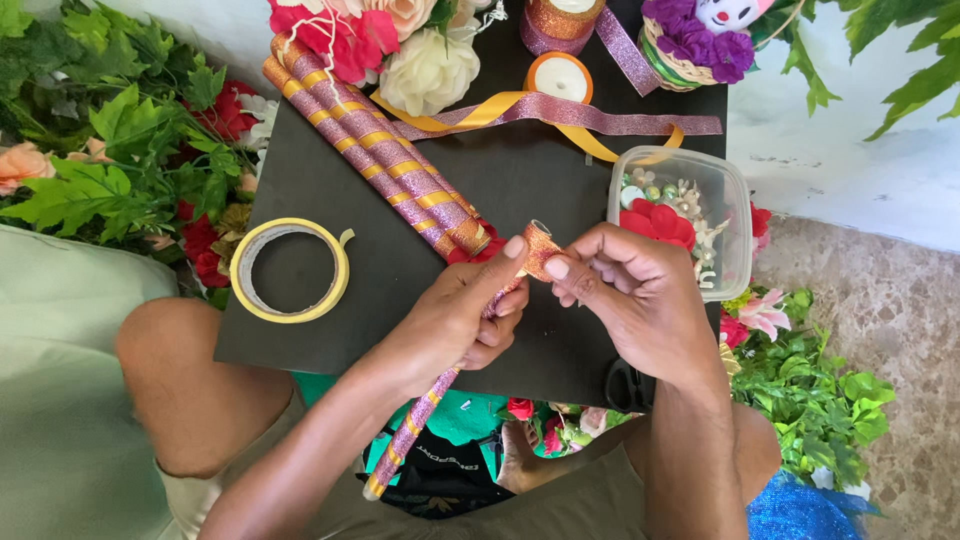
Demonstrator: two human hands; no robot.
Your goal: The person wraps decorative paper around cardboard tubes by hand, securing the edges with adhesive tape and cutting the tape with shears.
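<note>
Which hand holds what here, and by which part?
Left hand grips the ribbon-wrapped stick around its upper shaft. Right hand pinches the ribbon end at the stick's top with thumb and fingertips.

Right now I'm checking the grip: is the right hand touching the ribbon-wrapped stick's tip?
Touching. The head view shows the right hand with thumb and fingertips pinched on the top end of the ribbon-wrapped stick, which the left hand grips.
</note>
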